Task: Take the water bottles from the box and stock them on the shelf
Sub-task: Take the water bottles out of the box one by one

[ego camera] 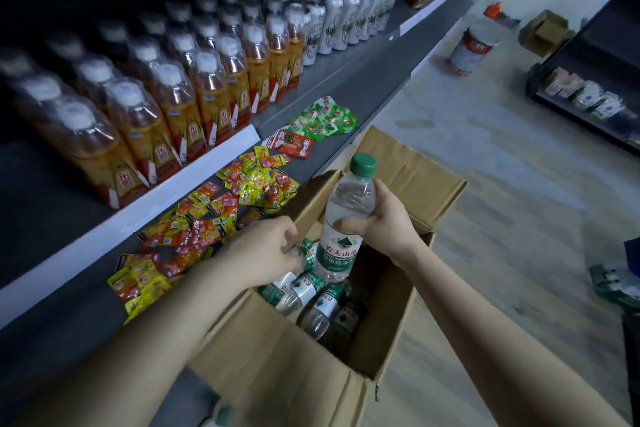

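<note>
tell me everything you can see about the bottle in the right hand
The water bottle is clear plastic with a green screw cap, still on, and a green and white label printed with a triangle mark. It looks full. It stands nearly upright above the open cardboard box, lifted clear of the bottles lying inside. The right hand grips its upper body, just above the label.

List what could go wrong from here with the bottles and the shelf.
The right hand holds a bottle upright over the open box; a slip may drop it on those inside. The left hand reaches blind among bottles. Snack packets litter the lower shelf, so a bottle set there might tip.
</note>
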Tool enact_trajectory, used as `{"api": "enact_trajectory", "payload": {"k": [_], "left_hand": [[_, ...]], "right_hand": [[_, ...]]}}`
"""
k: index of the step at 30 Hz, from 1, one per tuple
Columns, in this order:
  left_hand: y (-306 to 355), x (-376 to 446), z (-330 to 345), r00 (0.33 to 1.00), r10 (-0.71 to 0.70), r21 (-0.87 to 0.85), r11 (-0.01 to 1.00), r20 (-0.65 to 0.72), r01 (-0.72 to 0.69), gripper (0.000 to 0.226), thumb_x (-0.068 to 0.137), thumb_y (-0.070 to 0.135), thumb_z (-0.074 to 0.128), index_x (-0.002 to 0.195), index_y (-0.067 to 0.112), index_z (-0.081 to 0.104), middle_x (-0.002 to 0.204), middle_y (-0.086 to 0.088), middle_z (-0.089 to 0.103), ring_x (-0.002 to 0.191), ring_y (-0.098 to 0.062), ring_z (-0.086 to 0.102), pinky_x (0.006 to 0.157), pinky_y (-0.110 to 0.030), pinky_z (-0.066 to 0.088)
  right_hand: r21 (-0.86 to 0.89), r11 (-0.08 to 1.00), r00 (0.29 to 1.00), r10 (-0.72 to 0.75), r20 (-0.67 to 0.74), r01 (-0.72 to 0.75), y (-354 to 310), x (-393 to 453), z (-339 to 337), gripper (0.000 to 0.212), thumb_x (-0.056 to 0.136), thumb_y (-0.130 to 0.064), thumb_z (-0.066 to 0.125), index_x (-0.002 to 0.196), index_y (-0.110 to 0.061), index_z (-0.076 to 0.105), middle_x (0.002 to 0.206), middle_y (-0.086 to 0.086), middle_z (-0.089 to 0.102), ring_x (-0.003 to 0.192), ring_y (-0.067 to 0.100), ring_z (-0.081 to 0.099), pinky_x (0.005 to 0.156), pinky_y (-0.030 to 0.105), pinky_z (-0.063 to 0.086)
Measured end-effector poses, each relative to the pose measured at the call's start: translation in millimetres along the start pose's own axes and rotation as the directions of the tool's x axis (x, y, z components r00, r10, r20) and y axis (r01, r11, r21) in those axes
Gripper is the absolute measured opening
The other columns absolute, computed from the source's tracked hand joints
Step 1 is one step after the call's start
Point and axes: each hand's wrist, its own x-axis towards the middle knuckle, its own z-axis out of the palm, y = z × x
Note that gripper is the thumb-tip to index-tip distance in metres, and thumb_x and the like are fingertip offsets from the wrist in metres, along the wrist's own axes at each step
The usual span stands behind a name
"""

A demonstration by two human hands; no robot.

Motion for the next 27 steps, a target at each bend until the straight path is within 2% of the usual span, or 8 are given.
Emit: {"api": "enact_trajectory", "payload": {"k": [3, 6, 10, 15, 18, 21, 24, 27], "left_hand": [[1, -17, -13, 1.000, -0.007, -0.005, 1.000, -0.025, 0.007, 0.057, 0.083, 0.031, 0.068, 0.133, 0.016, 0.045, 0.131, -0.002, 0.054, 0.110, -0.016, 0.055, 0.090, -0.025, 0.045], [-3, -33, -23, 0.998, -0.038, -0.015, 0.999, -0.044, 0.037, 0.073, 0.079, 0.033, 0.071, 0.140, 0.013, 0.036, 0.139, -0.006, 0.048, 0.121, -0.018, 0.050, 0.092, -0.024, 0.041], [-13, -56, -33, 0.994, -0.080, -0.088, 0.993, -0.078, 0.073, 0.071, 0.073, 0.032, 0.077, 0.130, 0.012, 0.039, 0.129, -0.005, 0.054, 0.113, -0.020, 0.054, 0.090, -0.030, 0.047], [-27, -85, -46, 0.978, -0.076, -0.241, 0.970, -0.196, 0.027, 0.065, 0.065, 0.022, 0.081, 0.120, 0.013, 0.048, 0.115, 0.005, 0.060, 0.104, -0.015, 0.059, 0.089, -0.031, 0.050], [-36, -103, -56, 0.964, -0.085, -0.304, 0.953, -0.251, 0.005, 0.074, 0.054, 0.034, 0.080, 0.119, 0.017, 0.048, 0.115, 0.002, 0.063, 0.105, -0.016, 0.062, 0.090, -0.041, 0.052], [-44, -122, -67, 0.950, -0.111, -0.361, 0.932, -0.292, -0.002, 0.075, 0.054, 0.038, 0.081, 0.117, 0.017, 0.044, 0.110, 0.005, 0.061, 0.101, -0.013, 0.060, 0.088, -0.037, 0.052], [-49, -143, -79, 0.925, -0.147, -0.445, 0.895, -0.351, -0.026, 0.071, 0.057, 0.034, 0.083, 0.114, 0.025, 0.042, 0.106, 0.010, 0.058, 0.094, -0.003, 0.057, 0.081, -0.022, 0.049], [-58, -162, -91, 0.890, -0.179, -0.492, 0.869, -0.419, -0.057, 0.090, 0.036, 0.051, 0.077, 0.117, 0.024, 0.049, 0.112, 0.007, 0.063, 0.101, -0.009, 0.061, 0.090, -0.037, 0.052]], "right_hand": [[0.066, 0.996, 0.997, -0.057, 0.058, 0.053, -29, -7, 9, 0.063, 0.047, -0.015, 0.082, 0.103, -0.022, 0.054, 0.104, 0.001, 0.070, 0.097, 0.020, 0.067, 0.093, 0.051, 0.050], [0.057, 0.991, 0.987, -0.129, 0.092, 0.124, -58, -15, 21, 0.071, 0.040, -0.031, 0.080, 0.106, -0.020, 0.056, 0.103, 0.000, 0.071, 0.095, 0.020, 0.068, 0.090, 0.051, 0.051], [0.119, 0.979, 0.973, -0.183, 0.138, 0.167, -92, -28, 36, 0.072, 0.042, -0.027, 0.079, 0.110, -0.017, 0.057, 0.101, 0.001, 0.071, 0.093, 0.020, 0.069, 0.088, 0.051, 0.052], [0.160, 0.960, 0.946, -0.260, 0.195, 0.231, -131, -44, 54, 0.059, 0.051, -0.015, 0.077, 0.106, -0.011, 0.057, 0.097, 0.004, 0.072, 0.089, 0.022, 0.069, 0.086, 0.048, 0.054], [0.183, 0.944, 0.919, -0.313, 0.240, 0.274, -155, -54, 65, 0.058, 0.053, -0.014, 0.077, 0.107, -0.007, 0.057, 0.097, 0.005, 0.072, 0.088, 0.020, 0.069, 0.082, 0.042, 0.056], [0.214, 0.924, 0.886, -0.369, 0.281, 0.317, -180, -64, 71, 0.050, 0.060, -0.007, 0.079, 0.105, -0.004, 0.058, 0.094, 0.002, 0.071, 0.082, 0.013, 0.069, 0.070, 0.026, 0.055], [0.242, 0.906, 0.868, -0.408, 0.283, 0.347, -203, -72, 80, 0.038, 0.069, -0.002, 0.077, 0.103, -0.008, 0.061, 0.096, 0.002, 0.072, 0.085, 0.014, 0.069, 0.075, 0.029, 0.056], [0.264, 0.900, 0.858, -0.418, 0.297, 0.347, -223, -81, 94, 0.050, 0.064, -0.012, 0.080, 0.109, -0.006, 0.059, 0.101, 0.004, 0.071, 0.090, 0.018, 0.069, 0.079, 0.034, 0.056]]}}
